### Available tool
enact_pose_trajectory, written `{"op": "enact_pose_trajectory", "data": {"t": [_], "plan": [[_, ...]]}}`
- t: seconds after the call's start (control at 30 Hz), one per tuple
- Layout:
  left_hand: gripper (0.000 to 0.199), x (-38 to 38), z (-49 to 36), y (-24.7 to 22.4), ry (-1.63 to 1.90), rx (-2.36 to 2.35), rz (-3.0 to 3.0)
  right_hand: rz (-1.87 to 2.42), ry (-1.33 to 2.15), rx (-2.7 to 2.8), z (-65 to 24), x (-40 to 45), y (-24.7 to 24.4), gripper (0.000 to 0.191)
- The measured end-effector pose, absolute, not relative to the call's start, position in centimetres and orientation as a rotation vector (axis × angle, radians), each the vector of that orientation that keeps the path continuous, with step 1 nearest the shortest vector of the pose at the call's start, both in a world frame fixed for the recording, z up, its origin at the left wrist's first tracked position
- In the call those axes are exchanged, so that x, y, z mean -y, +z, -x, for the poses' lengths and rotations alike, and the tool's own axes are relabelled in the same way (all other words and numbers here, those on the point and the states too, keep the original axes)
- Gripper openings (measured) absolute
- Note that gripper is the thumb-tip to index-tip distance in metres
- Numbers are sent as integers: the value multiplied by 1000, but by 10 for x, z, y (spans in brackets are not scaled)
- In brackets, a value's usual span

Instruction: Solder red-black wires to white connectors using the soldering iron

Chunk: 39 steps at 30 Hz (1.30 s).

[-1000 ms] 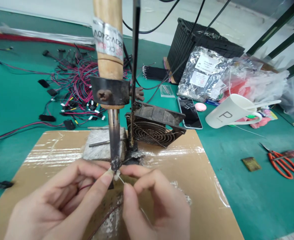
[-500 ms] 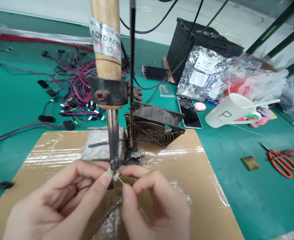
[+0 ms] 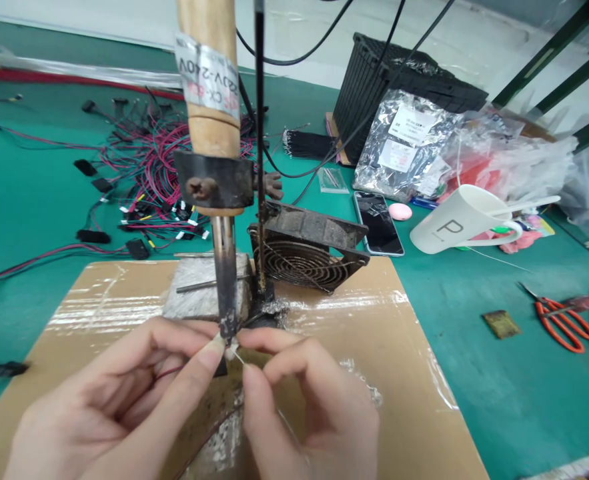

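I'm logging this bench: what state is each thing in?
Left hand: pinching a small whitish part, mostly hidden.
Right hand: pinching a thin pale wire.
Wooden-handled soldering iron: clamped, tip down; heat unclear.
Square black fan: running or not, unclear.
Slim rectangular phone: face up, screen dark.
Orange-handled metal scissors: lying flat, opening unclear.
Red and black wires: tangled.

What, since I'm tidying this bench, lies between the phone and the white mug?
In the head view, a small pink rounded object lies between the phone and the white mug; a blue item shows slightly farther back.
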<state>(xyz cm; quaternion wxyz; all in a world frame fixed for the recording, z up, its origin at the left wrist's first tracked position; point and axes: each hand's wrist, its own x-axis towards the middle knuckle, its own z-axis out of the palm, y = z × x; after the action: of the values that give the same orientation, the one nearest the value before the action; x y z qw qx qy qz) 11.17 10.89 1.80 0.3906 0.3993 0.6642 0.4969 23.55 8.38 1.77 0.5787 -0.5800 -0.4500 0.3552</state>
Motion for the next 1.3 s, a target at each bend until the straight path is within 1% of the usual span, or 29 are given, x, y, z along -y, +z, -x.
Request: {"op": "enact_pose_trajectory", "data": {"t": [0.2, 0.37, 0.6, 0.87, 1.3], "plan": [[33, -104, -109, 16, 1253, -1679, -1023, 1413, 854, 1043, -234, -82, 16, 19], [29, -97, -104, 12, 1145, -1687, -1052, 1378, 863, 1046, -234, -83, 14, 19], [33, -110, -112, 13, 1286, -1664, -1037, 1362, 822, 1059, -234, -85, 10, 17], [37, -118, -116, 11, 1302, -1630, -1027, 1372, 828, 1068, -234, -83, 13, 18], [41, -115, -122, 18, 1315, -1606, -1009, 1303, 791, 1067, -234, -85, 19, 26]]}}
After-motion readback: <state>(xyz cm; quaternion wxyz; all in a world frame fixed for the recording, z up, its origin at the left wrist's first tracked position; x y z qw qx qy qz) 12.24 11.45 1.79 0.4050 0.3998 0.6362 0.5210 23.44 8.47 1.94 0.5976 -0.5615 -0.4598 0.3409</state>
